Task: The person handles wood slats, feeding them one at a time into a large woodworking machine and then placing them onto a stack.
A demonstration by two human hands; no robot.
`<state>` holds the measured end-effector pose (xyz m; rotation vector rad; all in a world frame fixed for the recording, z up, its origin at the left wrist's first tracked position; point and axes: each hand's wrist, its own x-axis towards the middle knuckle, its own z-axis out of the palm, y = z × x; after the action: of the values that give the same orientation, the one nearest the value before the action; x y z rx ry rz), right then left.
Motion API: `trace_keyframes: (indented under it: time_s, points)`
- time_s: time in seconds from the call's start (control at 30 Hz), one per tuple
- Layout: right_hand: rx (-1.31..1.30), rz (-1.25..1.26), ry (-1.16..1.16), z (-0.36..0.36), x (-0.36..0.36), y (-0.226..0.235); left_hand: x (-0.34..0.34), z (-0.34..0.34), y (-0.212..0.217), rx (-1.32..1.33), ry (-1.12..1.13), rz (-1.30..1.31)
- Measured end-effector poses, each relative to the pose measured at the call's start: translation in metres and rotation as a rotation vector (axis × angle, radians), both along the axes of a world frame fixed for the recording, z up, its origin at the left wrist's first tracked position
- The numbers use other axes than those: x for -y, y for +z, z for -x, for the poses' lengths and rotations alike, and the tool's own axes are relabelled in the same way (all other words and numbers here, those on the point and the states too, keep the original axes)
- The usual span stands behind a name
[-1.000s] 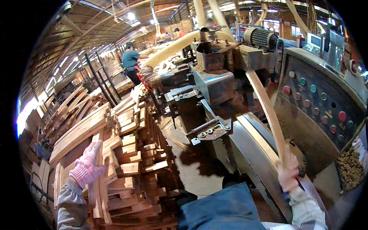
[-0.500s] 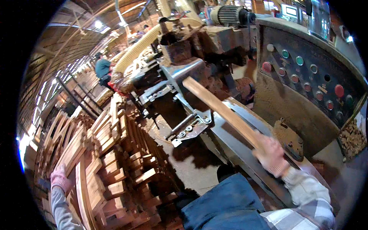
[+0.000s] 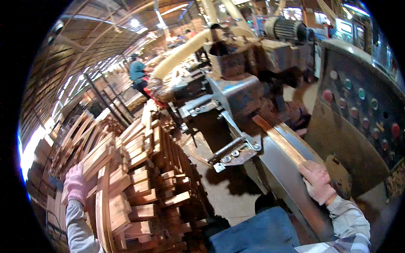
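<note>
My right hand [image 3: 317,181], in a pale pink knit glove, is closed on the near end of a narrow wooden strip [image 3: 283,143]. The strip lies along the smooth metal bed [image 3: 278,162] of a woodworking machine [image 3: 249,95], its far end near the machine's dark body. Over on the left, my left hand [image 3: 76,184], also gloved, rests with fingers stretched against the end of a board in a large stack of wooden pieces [image 3: 141,189]. Its thumb is hidden.
A control panel [image 3: 358,105] with coloured buttons rises at the right. A metal bracket with rollers [image 3: 236,154] juts toward the stack. Behind it runs a ribbed cream hose [image 3: 179,52]. Another person [image 3: 138,74] in a teal top stands further back. An electric motor [image 3: 287,28] sits on top.
My right hand has lowered the wooden strip from a raised angle onto the metal bed. My left hand stays at the stack's left side. The whole view has shifted, moving the scene rightward.
</note>
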<state>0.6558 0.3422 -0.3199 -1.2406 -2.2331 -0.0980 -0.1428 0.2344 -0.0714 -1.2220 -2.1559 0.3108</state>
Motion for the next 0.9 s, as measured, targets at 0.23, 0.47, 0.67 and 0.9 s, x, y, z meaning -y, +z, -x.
trace_keyframes:
  time_s: [0.23,0.47,0.67,0.9]
  points:
    - [0.151,0.095,-0.061,0.088,-0.129,-0.004,-0.009,-0.161,0.012,-0.099,-0.711,0.001]
    - [-0.351,0.034,0.544,0.179,-0.043,0.056,-0.113,-0.364,-0.038,0.037,-0.665,0.673]
    - [-0.34,0.353,0.203,0.112,0.036,0.04,-0.165,-0.447,-0.112,-0.28,-1.32,0.104]
    - [0.05,0.434,-0.38,-0.032,0.168,0.009,-0.172,-0.328,-0.009,-0.175,-1.047,0.085]
